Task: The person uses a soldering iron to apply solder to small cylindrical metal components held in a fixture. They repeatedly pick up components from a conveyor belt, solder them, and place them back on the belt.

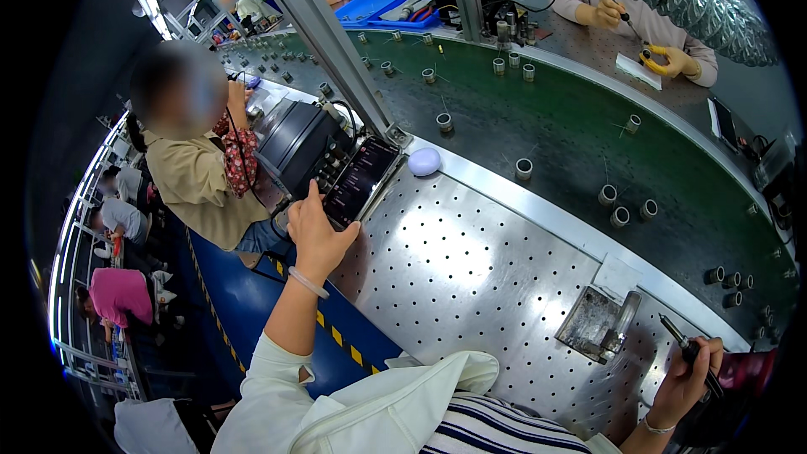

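My left hand (pixel 317 234) reaches forward at the left end of the bench, index finger and thumb stretched apart. It is at the lower end of a phone (pixel 363 181) with a lit dark screen, propped at a slant beside a dark box-shaped unit (pixel 296 141). Whether the fingertips press on the phone is hard to make out. Low at the right, my right hand (pixel 691 382) is closed around the dark handle of a soldering iron (pixel 677 335), its metal tip pointing up and left. A metal stand with a tube (pixel 620 326) sits left of the iron.
A lilac rounded case (pixel 424 161) lies by the perforated metal bench top (pixel 471 261). Beyond the bench edge, a green conveyor belt (pixel 572 130) carries several small metal cylinders. A metal post (pixel 324 42) rises near the phone. A co-worker (pixel 197 160) sits left; another works across the belt.
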Available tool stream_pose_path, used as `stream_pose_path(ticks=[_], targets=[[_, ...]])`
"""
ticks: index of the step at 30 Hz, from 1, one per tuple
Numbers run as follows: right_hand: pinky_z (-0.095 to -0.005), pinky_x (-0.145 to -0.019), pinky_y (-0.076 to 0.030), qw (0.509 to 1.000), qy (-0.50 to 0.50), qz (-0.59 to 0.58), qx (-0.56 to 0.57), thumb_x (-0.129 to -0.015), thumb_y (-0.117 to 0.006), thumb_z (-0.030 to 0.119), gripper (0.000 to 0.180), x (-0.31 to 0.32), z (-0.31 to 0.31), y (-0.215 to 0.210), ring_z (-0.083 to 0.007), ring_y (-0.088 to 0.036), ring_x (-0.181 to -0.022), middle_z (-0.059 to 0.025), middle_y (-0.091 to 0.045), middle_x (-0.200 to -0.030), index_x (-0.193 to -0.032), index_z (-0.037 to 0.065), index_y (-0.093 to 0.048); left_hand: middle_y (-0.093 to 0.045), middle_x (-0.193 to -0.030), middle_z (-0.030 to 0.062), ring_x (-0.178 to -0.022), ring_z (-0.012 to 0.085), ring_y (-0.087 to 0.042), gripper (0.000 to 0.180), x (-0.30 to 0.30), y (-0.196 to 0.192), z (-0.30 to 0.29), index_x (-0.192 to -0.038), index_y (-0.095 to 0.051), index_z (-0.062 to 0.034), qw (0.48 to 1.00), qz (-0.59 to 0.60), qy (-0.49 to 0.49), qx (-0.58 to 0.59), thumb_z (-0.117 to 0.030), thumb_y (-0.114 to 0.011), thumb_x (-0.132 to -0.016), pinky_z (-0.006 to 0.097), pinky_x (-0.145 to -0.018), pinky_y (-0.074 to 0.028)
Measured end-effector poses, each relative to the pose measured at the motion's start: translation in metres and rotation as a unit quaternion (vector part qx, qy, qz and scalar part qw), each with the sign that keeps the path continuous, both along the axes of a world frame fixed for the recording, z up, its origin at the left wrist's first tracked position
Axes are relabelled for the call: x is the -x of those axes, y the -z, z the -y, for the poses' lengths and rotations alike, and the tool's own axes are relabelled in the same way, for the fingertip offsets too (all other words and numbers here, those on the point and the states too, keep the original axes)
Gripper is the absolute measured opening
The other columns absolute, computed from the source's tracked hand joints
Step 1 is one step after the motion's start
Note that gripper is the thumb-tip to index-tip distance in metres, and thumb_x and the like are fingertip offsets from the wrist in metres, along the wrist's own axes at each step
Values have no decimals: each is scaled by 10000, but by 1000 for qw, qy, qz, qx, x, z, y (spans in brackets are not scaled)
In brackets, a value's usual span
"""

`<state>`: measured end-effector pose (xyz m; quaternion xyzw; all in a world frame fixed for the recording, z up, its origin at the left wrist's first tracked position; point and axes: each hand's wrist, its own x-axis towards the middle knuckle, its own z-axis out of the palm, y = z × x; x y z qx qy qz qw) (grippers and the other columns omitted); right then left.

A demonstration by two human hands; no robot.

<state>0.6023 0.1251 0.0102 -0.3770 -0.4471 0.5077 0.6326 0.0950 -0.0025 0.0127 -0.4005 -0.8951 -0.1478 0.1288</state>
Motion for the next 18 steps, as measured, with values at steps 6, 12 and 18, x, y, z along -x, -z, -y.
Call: stream_pose_path(ticks=[6, 12, 18], targets=[[-156, -501, -284, 1000, -6, -2, 4, -931, -503, 159, 152, -4, -1, 3, -47, -331, -555, -27, -452, -737, -878, 19, -479, -529, -1128, 136, -1098, 313, -414, 928, 2, 1, 1, -1369, -316, 64, 1000, -2, 2, 3, -278, -756, -626, 409, -973, -290], [-157, -498, -272, 1000, 0, 5, 1, -932, -500, 162, 156, -1, 0, 1, -42, -322, -555, -22, -442, -731, -873, 19, -476, -531, -1126, 136, -1096, 312, -416, 923, 1, 1, 0, -1366, -320, 64, 1000, -6, -1, 6, -277, -752, -625, 409, -972, -291], [-156, -496, -268, 1000, 0, 5, 6, -929, -505, 163, 155, 1, 0, -1, -44, -319, -559, -18, -434, -728, -873, 21, -477, -529, -1127, 137, -1098, 313, -415, 919, 1, 0, 0, -1363, -321, 69, 1000, -3, -3, 6, -278, -745, -626, 411, -973, -291]])
